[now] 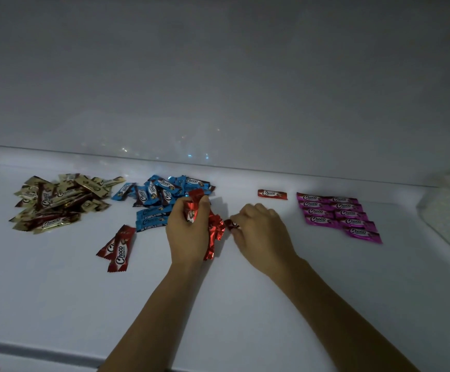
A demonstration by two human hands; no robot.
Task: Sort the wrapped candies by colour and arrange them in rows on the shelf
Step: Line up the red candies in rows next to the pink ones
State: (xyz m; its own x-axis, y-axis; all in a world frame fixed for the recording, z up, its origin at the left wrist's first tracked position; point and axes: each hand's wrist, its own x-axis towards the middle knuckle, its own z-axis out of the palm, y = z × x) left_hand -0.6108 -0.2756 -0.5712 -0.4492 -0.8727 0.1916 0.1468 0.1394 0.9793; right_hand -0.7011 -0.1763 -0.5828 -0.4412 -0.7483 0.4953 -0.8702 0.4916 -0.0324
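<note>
Red candies (214, 232) sit bunched in the left hand's (189, 237) curled grip, seemingly as stock; right hand (261, 232) pinches one candy (230, 224) for placing.

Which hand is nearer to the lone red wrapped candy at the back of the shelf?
Right. The right hand sits just in front of the lone red wrapped candy, slightly left of it; the left hand is farther left, gripping a bunch of red candies.

The left hand (189, 232) hides most of its red candies (214, 232); the right hand's (258, 232) fingers cover most of one red candy (232, 224).
</note>
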